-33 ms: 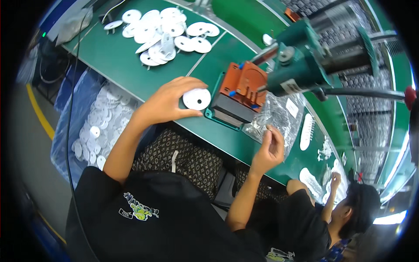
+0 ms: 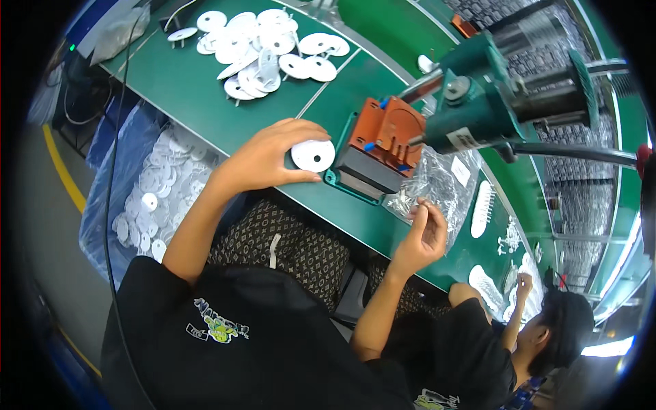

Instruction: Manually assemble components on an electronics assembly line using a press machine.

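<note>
My left hand [image 2: 263,162] grips a white round disc [image 2: 305,154] with a centre hole between thumb and fingers, over the green bench just left of the press fixture. That fixture has an orange top block [image 2: 369,130] with a round recess, on a dark grey base [image 2: 365,169]. My right hand [image 2: 425,239] is closed in a pinch by a clear plastic bag [image 2: 447,184] with small metal parts [image 2: 403,201]. Whatever its fingertips hold is too small to make out.
A green bench press [image 2: 471,130] reaches over the fixture from the right. White discs with pegs [image 2: 236,48] are heaped at the far left. A blue-lined bin [image 2: 164,171] of discs stands below the bench edge. To the right sits a co-worker [image 2: 471,335] among white parts.
The view has shifted slightly. The fingers of my right hand have moved a little at the bag, while my left hand keeps its hold on the disc.
</note>
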{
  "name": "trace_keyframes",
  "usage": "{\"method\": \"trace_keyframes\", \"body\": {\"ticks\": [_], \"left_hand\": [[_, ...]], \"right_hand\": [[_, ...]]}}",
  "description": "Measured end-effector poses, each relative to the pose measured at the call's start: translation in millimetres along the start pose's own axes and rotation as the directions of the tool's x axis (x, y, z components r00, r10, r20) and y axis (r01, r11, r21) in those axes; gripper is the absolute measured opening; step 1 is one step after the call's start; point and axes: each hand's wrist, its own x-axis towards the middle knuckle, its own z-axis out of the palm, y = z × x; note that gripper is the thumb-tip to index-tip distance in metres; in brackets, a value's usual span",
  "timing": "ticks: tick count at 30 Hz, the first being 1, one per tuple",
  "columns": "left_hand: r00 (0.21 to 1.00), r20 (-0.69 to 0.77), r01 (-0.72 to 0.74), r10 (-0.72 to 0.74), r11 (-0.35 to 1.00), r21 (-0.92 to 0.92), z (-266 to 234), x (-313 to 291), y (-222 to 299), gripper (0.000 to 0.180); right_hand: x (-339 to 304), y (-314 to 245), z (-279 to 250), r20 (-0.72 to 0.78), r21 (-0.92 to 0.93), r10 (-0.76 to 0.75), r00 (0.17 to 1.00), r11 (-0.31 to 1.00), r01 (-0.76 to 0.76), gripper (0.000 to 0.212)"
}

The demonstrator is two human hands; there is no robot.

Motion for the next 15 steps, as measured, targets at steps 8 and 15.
{"method": "trace_keyframes", "body": {"ticks": [8,15], "left_hand": [[0.990,0.011,-0.144,0.144,0.989,0.016,0.5,-8.9,-1.1,0.043],[0.989,0.019,-0.148,0.148,0.989,0.005,3.4,-12.1,0.3,0.042]], "right_hand": [[-28.6,-55.2,78.8,0.343,0.242,0.137,0.929,0.943,-0.228,0.015],[-35.0,-51.6,83.8,0.375,0.218,0.252,0.892,0.911,-0.349,0.014]]}}
